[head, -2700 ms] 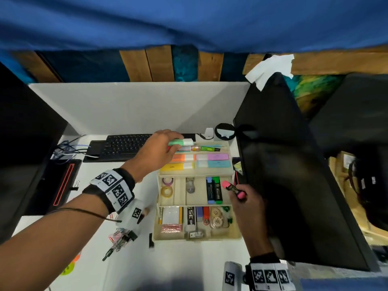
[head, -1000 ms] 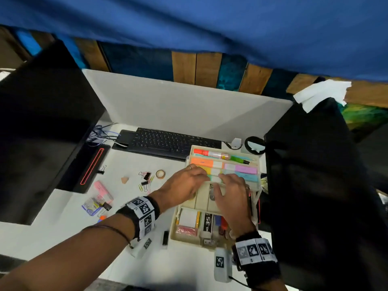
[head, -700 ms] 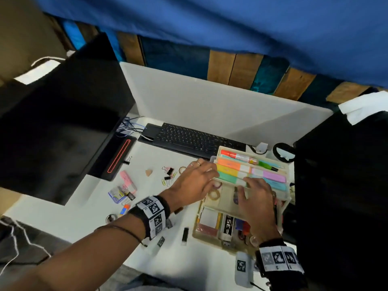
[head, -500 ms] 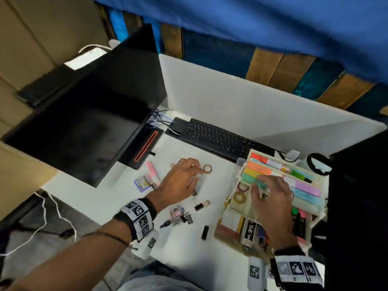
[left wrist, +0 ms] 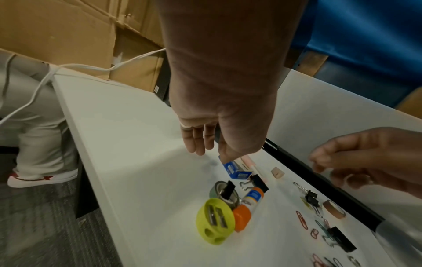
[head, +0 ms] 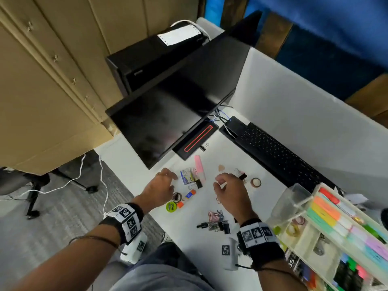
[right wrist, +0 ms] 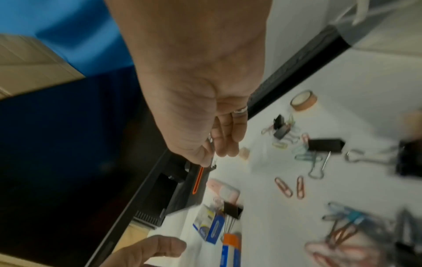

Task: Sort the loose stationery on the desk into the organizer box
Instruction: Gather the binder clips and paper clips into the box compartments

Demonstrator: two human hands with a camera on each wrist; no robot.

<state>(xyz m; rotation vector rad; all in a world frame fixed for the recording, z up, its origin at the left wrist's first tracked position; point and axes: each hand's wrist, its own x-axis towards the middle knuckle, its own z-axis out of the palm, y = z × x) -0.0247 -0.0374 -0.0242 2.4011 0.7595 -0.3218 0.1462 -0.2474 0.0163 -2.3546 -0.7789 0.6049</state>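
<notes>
Loose stationery lies on the white desk (head: 210, 244): a blue staple box (head: 186, 176), a pink highlighter (head: 199, 166), a glue stick (head: 187, 197), a green sharpener (head: 171, 206), tape rolls (head: 255, 182), binder clips (head: 241, 175) and a heap of paper clips (head: 216, 220). The organizer box (head: 302, 201) stands at the right with its tiers spread and part filled. My left hand (head: 170, 181) hovers beside the staple box, fingers relaxed; its thumb tip (left wrist: 228, 158) is right at the box. My right hand (head: 221, 185) hangs loosely curled over the desk between eraser (head: 221, 168) and binder clip, and I see nothing in it.
A black monitor (head: 178, 106) and its base (head: 197, 141) stand just behind the loose items. A black keyboard (head: 279, 156) runs along the white partition. The desk's left edge drops to the floor near my left wrist. Cardboard boxes (head: 52, 80) stand beyond.
Both hands left the organizer box and moved left over the loose items. The head view swung left, so the organizer now sits at the right edge.
</notes>
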